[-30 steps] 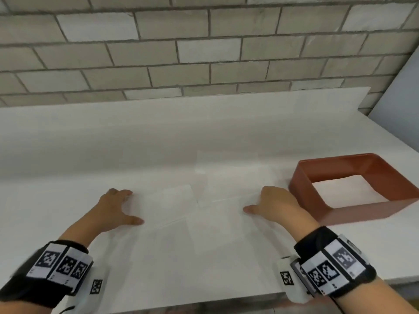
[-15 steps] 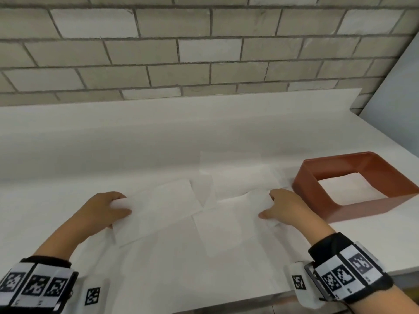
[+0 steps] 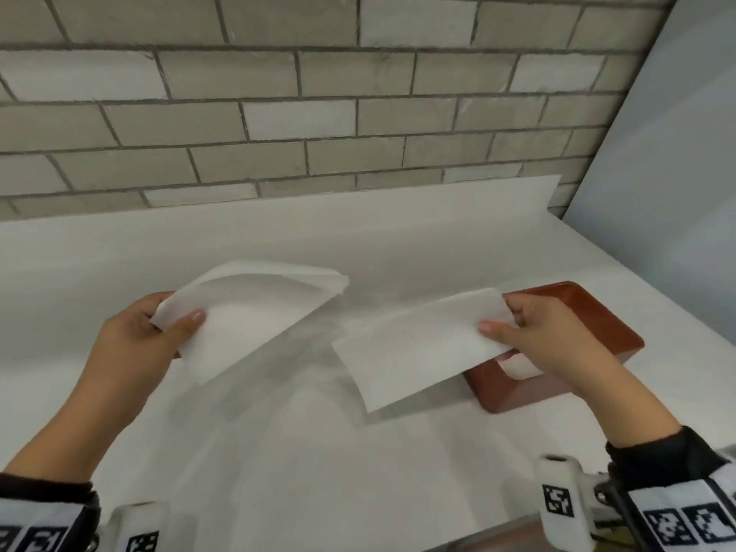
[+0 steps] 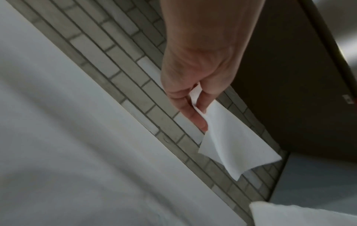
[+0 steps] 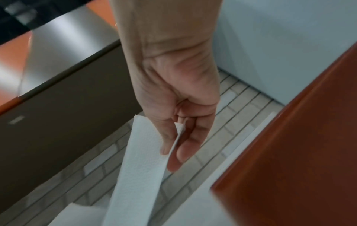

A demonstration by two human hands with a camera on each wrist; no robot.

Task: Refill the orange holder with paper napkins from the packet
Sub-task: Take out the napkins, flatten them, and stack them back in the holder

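Note:
My left hand (image 3: 159, 328) pinches the corner of a small stack of white paper napkins (image 3: 255, 312) lifted above the white counter; the same napkins (image 4: 231, 143) hang from its fingers in the left wrist view. My right hand (image 3: 517, 332) pinches another white napkin (image 3: 418, 352) by its right end, held just left of the orange holder (image 3: 589, 312). In the right wrist view that napkin (image 5: 139, 168) droops from thumb and fingers beside the orange holder (image 5: 299, 145). The holder is a low square frame on the counter at right. No packet is visible.
The white counter (image 3: 318, 452) runs to a low white upstand and a grey brick wall (image 3: 278, 113) behind. A pale panel (image 3: 677, 153) closes off the right side. The counter's front edge lies near my wrists.
Both hands gathered the loose napkins that lay flat on the counter and lifted them off it. The camera has moved closer.

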